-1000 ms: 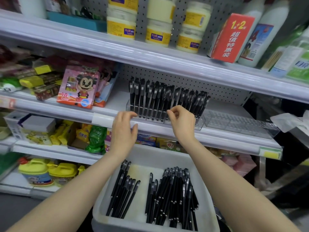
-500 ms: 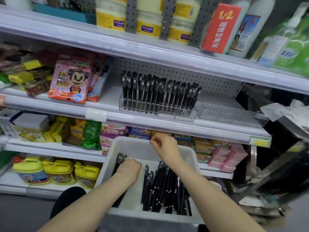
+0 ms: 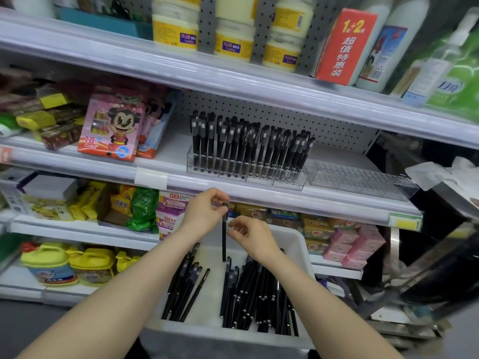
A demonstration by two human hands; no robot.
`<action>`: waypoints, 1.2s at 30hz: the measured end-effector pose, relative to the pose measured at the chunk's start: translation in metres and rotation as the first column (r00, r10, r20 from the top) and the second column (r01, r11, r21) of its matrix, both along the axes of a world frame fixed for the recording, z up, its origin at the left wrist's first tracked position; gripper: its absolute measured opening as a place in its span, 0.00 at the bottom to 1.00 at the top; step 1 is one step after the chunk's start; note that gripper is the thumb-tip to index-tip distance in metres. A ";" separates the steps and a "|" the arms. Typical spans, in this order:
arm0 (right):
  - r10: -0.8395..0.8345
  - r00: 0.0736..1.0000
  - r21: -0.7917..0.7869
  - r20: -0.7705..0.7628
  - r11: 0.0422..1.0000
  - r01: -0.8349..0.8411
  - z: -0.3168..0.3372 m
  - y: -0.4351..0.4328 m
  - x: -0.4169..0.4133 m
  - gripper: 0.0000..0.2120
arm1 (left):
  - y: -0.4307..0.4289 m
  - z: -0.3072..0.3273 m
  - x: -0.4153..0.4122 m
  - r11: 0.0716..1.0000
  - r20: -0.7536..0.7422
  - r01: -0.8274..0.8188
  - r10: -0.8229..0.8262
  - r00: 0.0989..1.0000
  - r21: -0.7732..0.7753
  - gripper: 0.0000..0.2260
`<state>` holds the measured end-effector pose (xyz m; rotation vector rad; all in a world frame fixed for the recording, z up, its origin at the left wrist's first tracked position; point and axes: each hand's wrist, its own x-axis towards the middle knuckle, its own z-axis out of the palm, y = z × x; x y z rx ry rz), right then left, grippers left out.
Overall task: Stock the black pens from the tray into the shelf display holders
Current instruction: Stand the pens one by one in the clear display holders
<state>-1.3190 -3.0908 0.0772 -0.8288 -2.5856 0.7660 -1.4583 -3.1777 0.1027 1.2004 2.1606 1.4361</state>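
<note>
L hand (image 3: 204, 213): thumb + index fingers pinch the top end of one black pen (image 3: 224, 242); other fingers curled. Sits above the tray, in front of the shelf edge.
pen: hangs upright from the L fingers. Lower tip is just above the tray floor, at the far end of the gap between the 2 heaps.
R hand (image 3: 252, 238): just right of the pen. Thumb + index curled toward the upper barrel, narrow gap between them. Touching the pen or not: can't tell. Nothing else in it.
tray (image 3: 298, 242): white plastic bin under both hands, in front of the lower shelves.
L heap (image 3: 184, 286): smaller bunch of black pens lying flat, fanned a bit.
R heap (image 3: 259, 294): bigger bunch lying flat, running front to back. Bare strip of tray floor between the heaps.
shelf (image 3: 259, 196): mid level, pegboard (image 3: 337, 130) at the back.
holder (image 3: 246, 174): clear, stands on the shelf above the hands and slightly right.
stocked pens (image 3: 248, 143): rows standing in the holder, clips up, leaning slightly.
holder 2 (image 3: 357, 180): clear, just beside holder on its right, same shelf.
other: pink crayon box (image 3: 111, 125) left on the same shelf; jars (image 3: 176, 29) w/ yellow labels + red box (image 3: 342, 45) on the top shelf; yellow tubs (image 3: 49, 263) low left.
</note>
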 end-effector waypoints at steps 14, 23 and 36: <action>-0.096 0.993 0.062 -0.071 0.993 0.101 0.027 0.013 0.006 0.05 | -0.010 -0.030 0.005 0.975 -0.114 0.043 -0.070 0.991 -0.216 0.09; -0.111 0.971 0.149 -0.212 0.978 0.144 0.098 0.033 0.006 0.06 | -0.033 -0.079 0.010 0.653 -0.289 0.036 -0.382 0.878 -0.756 0.12; -0.163 0.889 0.158 -0.428 0.955 0.251 0.148 0.060 -0.019 0.07 | -0.029 -0.077 0.010 0.780 -0.319 0.072 -0.336 0.886 -0.622 0.05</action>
